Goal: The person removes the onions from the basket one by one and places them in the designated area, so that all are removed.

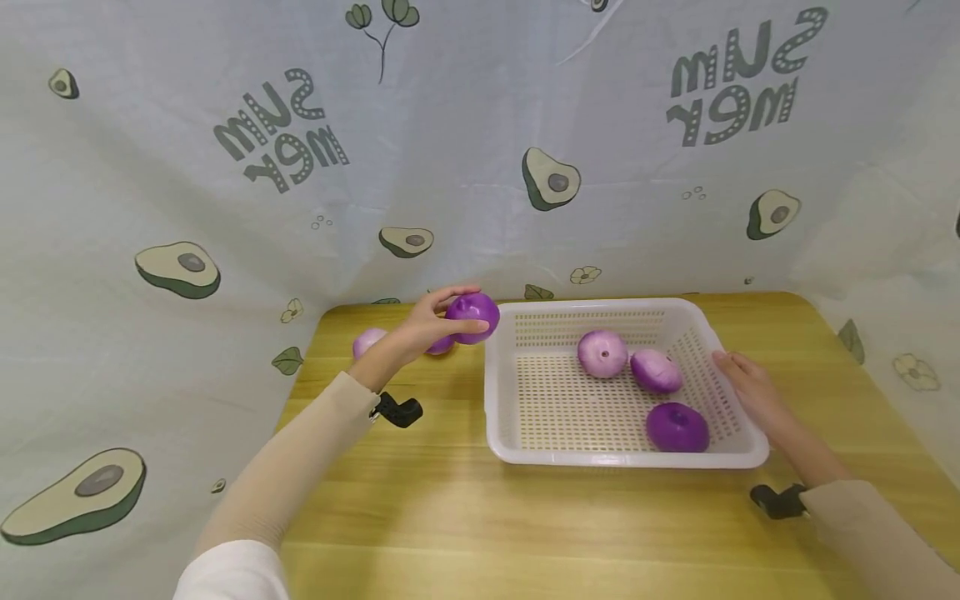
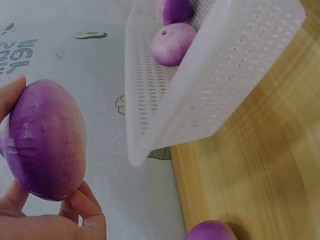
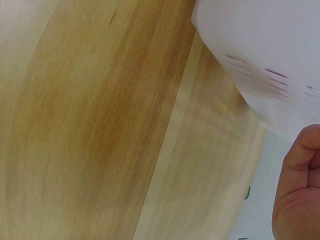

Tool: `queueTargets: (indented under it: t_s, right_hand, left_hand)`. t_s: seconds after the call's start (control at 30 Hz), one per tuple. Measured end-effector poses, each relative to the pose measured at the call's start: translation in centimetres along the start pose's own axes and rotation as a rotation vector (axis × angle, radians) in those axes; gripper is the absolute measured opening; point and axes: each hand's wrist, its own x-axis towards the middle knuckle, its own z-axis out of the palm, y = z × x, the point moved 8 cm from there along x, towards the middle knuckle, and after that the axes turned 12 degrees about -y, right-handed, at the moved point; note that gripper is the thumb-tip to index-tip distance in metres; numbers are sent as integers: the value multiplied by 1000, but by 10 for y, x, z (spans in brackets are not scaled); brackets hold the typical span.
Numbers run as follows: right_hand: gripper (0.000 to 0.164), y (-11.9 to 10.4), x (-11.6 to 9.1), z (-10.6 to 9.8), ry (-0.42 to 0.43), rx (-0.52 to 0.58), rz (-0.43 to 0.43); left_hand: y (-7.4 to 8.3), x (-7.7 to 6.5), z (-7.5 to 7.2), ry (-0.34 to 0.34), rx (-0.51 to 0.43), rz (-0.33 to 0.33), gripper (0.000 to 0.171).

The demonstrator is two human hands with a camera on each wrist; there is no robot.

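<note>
My left hand (image 1: 429,323) grips a purple onion (image 1: 474,317) between thumb and fingers, just off the left rim of a white plastic basket (image 1: 501,460). In the left wrist view that onion (image 2: 47,140) is held up beside the basket (image 2: 235,75). At the basket's right side my right hand (image 1: 752,390) holds the rim, its fingers curled at the edge. Inside the basket lie a pale onion (image 1: 602,354), a two-toned onion (image 1: 656,371) and a dark purple onion (image 1: 677,427). In the right wrist view only part of the right hand (image 3: 300,190) shows.
Left of the basket, a pale onion (image 1: 368,342) and a purple onion (image 1: 440,345) lie on the wooden table (image 1: 420,517), partly hidden by the left hand and wrist. An avocado-print sheet (image 1: 465,150) hangs behind the table. Black straps with mounts sit on both wrists.
</note>
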Motion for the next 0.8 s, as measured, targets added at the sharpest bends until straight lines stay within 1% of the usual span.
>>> queueTargets:
  t_s: [0.17, 0.27, 0.37, 0.53, 0.7, 0.8]
  right_hand:
    - [61, -1, -1, 1, 3, -7, 19]
    - [64, -1, 0, 1, 9, -29, 27]
    - [65, -1, 0, 2, 5, -41, 31]
    - [62, -2, -1, 2, 7, -34, 14]
    - [61, -2, -2, 2, 3, -3, -2]
    - [60, -2, -2, 2, 1, 7, 0]
  left_hand:
    - [-13, -8, -5, -17, -62, 0, 63]
    - [-20, -14, -9, -15, -64, 4, 64]
    - [-31, -18, -14, 9, -35, 3, 65]
    - [-55, -25, -21, 65, 27, -32, 68]
    - [-83, -32, -26, 114, -18, -79, 71]
    - [-97, -36, -30, 146, -9, -96, 72]
